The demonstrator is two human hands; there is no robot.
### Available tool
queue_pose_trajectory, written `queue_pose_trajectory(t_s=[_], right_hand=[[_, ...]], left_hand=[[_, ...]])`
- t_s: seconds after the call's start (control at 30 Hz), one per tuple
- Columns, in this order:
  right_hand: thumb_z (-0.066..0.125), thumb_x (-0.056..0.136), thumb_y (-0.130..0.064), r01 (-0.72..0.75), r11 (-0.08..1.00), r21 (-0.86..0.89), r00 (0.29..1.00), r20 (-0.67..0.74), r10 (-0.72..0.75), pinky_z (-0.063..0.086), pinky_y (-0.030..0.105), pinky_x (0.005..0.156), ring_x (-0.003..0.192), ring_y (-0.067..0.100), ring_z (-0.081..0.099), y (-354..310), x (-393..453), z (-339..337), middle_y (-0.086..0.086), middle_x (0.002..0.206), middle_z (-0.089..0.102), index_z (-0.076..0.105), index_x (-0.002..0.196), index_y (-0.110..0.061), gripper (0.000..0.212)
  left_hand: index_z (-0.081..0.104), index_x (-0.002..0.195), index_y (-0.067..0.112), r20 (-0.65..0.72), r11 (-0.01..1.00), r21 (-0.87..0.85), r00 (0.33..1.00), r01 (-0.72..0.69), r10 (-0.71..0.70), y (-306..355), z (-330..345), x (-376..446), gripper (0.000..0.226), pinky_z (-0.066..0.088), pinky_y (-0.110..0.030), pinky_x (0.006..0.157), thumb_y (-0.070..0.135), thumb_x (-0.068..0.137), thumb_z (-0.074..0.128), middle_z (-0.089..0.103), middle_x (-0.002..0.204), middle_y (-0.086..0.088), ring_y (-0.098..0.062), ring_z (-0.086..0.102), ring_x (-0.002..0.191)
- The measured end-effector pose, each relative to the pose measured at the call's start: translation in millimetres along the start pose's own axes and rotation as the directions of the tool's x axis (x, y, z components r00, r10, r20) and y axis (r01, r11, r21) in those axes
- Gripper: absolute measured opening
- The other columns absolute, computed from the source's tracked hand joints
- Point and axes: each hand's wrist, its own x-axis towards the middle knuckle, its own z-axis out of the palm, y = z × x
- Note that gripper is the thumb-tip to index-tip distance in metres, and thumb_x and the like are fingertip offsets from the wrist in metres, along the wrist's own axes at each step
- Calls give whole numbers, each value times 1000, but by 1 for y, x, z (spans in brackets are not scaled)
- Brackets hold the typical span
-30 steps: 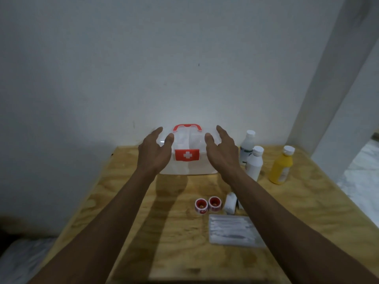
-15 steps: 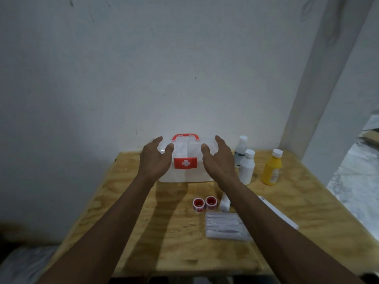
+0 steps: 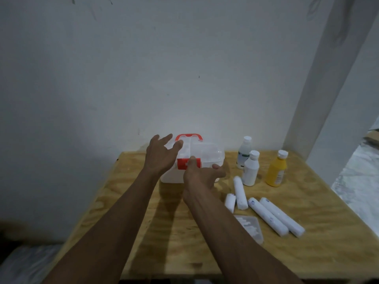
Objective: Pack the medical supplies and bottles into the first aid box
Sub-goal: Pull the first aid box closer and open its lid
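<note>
A translucent white first aid box (image 3: pixel 209 156) with a red handle and a red latch stands closed at the back of the wooden table (image 3: pixel 143 232). My left hand (image 3: pixel 161 156) hovers at the box's left side, fingers spread. My right hand (image 3: pixel 202 175) is in front of the box, thumb and fingers at the red latch (image 3: pixel 181 163), partly hiding it. To the right stand a clear bottle (image 3: pixel 244 151), a white bottle (image 3: pixel 250 169) and a yellow bottle (image 3: pixel 276 170). Several white bandage rolls (image 3: pixel 268 216) and a clear packet (image 3: pixel 251 226) lie at the front right.
A white wall rises right behind the box. A white pillar (image 3: pixel 320 83) stands at the right, with pale floor (image 3: pixel 356 181) beyond the table's right edge. The table's front edge runs along the bottom of the view.
My right hand has dropped from the box's right side to its front, at the red latch. My left hand has lifted slightly at the left side. The camera has shifted, and my right arm now hides the tape rolls.
</note>
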Motion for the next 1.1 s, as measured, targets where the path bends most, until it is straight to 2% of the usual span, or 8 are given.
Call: queue_pose_trajectory(t_s=[0.23, 0.43, 0.6, 0.73, 0.83, 0.9, 0.97, 1.1], right_hand=[[73, 86, -24, 62, 998, 29, 997, 37, -63, 54, 41, 90, 104, 24, 54, 15, 4, -7, 9, 133, 50, 30, 122, -28, 57], [75, 84, -25, 320, 947, -34, 947, 53, -318, 58, 37, 85, 95, 21, 62, 16, 4, -10, 2, 109, 57, 37, 110, -27, 46], [75, 84, -28, 770, 614, -173, 636, 292, -715, 56, 23, 78, 97, 10, 59, 15, 11, -30, -3, 109, 58, 55, 109, -21, 33], [76, 84, -22, 930, 315, -190, 364, 604, -709, 54, 20, 81, 94, 10, 63, 4, 30, -46, 1, 109, 67, 66, 114, -12, 33], [72, 86, -15, 963, -37, -266, 163, 687, -708, 55, 37, 78, 94, 24, 62, -9, 46, -49, 7, 105, 73, 71, 110, -9, 24], [73, 86, -21, 922, -254, -293, 41, 724, -688, 51, 37, 70, 92, 25, 60, -17, 54, -47, 3, 96, 75, 74, 101, -13, 16], [72, 86, -26, 898, -330, -292, 3, 752, -659, 50, 37, 71, 94, 24, 63, -24, 60, -44, 2, 94, 76, 74, 99, -17, 16], [71, 87, -29, 925, -281, -254, 20, 774, -632, 57, 37, 76, 93, 22, 67, -32, 63, -42, 3, 94, 76, 75, 99, -17, 18]], left_hand=[[44, 145, 29, 3, 1000, -27, 1000, 3, -3, -4, 2, -2, 61, 25, -48, 115, 58, 91, 50, 23, 162, -4, -28, 25, 147], [44, 145, 29, -4, 999, -36, 1000, -2, 2, -2, 1, 1, 61, 26, -48, 115, 58, 91, 50, 22, 162, -4, -29, 25, 147], [44, 145, 29, -1, 999, -50, 1000, -9, 9, -3, 1, 0, 62, 27, -49, 115, 59, 91, 50, 21, 162, -4, -29, 25, 146], [43, 145, 29, 12, 998, -57, 1000, -15, 16, -2, 0, -1, 63, 26, -49, 115, 59, 91, 49, 20, 162, -4, -29, 25, 147], [42, 146, 29, 18, 999, -40, 1000, -20, 21, -1, -1, -2, 63, 25, -49, 115, 59, 91, 48, 20, 163, -4, -29, 24, 147], [41, 147, 29, 23, 999, -23, 999, -22, 22, -1, -1, -2, 64, 24, -50, 115, 60, 92, 47, 19, 163, -4, -29, 23, 148], [39, 147, 29, 31, 999, -12, 999, -30, 30, -1, -1, -3, 64, 23, -51, 116, 61, 92, 45, 19, 163, -4, -29, 21, 148], [36, 148, 29, 37, 999, -15, 999, -38, 38, -3, -2, -4, 67, 21, -51, 116, 63, 92, 42, 21, 162, -4, -27, 19, 149]])
